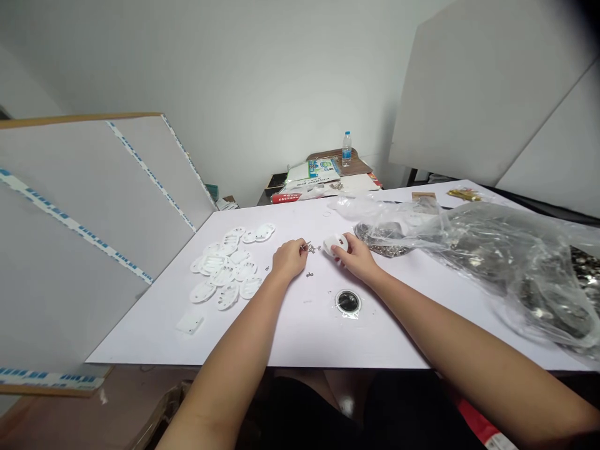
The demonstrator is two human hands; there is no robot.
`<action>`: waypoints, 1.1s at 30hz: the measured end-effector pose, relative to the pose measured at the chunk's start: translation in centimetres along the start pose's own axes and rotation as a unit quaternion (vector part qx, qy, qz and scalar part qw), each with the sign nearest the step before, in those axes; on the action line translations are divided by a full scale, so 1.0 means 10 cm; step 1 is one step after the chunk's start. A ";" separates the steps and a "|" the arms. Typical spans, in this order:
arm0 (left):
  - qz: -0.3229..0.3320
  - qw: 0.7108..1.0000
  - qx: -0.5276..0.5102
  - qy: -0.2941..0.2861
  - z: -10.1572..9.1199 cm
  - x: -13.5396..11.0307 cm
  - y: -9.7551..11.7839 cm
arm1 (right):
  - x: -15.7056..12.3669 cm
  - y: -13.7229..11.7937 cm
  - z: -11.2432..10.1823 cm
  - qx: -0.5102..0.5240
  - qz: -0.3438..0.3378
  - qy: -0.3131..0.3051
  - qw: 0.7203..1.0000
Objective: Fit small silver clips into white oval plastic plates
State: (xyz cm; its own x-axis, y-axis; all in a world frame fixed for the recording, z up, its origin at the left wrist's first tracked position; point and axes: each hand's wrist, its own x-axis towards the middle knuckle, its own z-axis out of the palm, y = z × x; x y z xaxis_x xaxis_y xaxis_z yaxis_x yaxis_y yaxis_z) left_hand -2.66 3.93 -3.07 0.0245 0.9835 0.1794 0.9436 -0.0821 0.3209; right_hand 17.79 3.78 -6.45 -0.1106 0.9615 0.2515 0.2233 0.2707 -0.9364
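Closest to me on the white table (300, 337) lies a round disc with a black centre (347, 301), sitting in clear film. Just past it, my left hand (289, 260) is pinched closed on a small metal pin (306, 247), and my right hand (351, 257) is curled around a white plastic piece (334, 244), gripping it by the edge. The two hands are close together but not touching. A few tiny metal bits (313, 249) lie on the table between and just below them, too small to make out clearly.

To the right, a big clear plastic bag (510, 269) sprawls across the table, full of dark metal parts, and its far end is cut off at the edge of my view. Beside its mouth, near my right hand, sits a heap of silvery bits (382, 240), partly under the plastic. To the left is a loose pile of white oval plates (222, 269), with a white square piece (190, 324) nearer me. Farther off are gold-coloured parts (464, 195), and beyond the table a water bottle (346, 149) stands on some packaging (312, 174).
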 end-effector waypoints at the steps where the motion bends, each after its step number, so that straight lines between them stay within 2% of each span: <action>1: 0.005 1.000 -0.013 0.014 -0.01 0.00 0.00 | 0.00 0.00 0.01 0.009 0.002 -0.001 1.000; 5: 0.017 0.991 -0.120 0.061 -0.04 0.01 0.01 | 0.00 -0.01 0.03 0.081 0.020 -0.021 0.996; 7: 0.019 0.982 -0.180 0.054 -0.04 0.01 0.02 | 0.00 -0.01 0.03 0.101 0.016 -0.028 0.994; 10: 0.037 0.968 -0.246 0.045 -0.02 0.02 0.04 | -0.01 0.01 0.02 0.072 -0.016 -0.023 0.997; 13: 0.067 0.956 -0.282 0.053 0.01 0.02 0.07 | 0.00 0.05 0.00 0.034 -0.074 -0.023 0.996; 17: 0.074 0.942 -0.325 0.041 0.02 0.01 0.09 | 0.00 0.05 -0.01 0.006 -0.135 -0.012 0.991; 22: 0.056 0.909 -0.413 0.027 0.02 0.00 0.12 | -0.01 -0.03 -0.03 -0.010 -0.131 -0.025 0.991; 26: 0.034 0.882 -0.470 0.009 0.03 0.00 0.13 | -0.03 -0.05 -0.02 0.034 -0.133 -0.041 0.990; 30: 0.026 0.875 -0.484 -0.008 0.01 -0.01 0.15 | -0.04 -0.05 -0.01 0.060 -0.107 -0.071 0.990; 33: 0.027 0.870 -0.493 -0.008 0.00 -0.02 0.16 | -0.04 -0.05 -0.02 0.007 -0.145 -0.068 0.987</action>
State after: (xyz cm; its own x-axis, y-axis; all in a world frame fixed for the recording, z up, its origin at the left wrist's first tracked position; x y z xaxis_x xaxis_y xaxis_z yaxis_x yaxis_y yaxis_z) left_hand -1.12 3.58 -2.54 0.0708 0.9755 0.2085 0.2002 -0.2187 0.9550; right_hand 17.91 3.25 -6.01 -0.2981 0.8281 0.4748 0.1503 0.5319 -0.8333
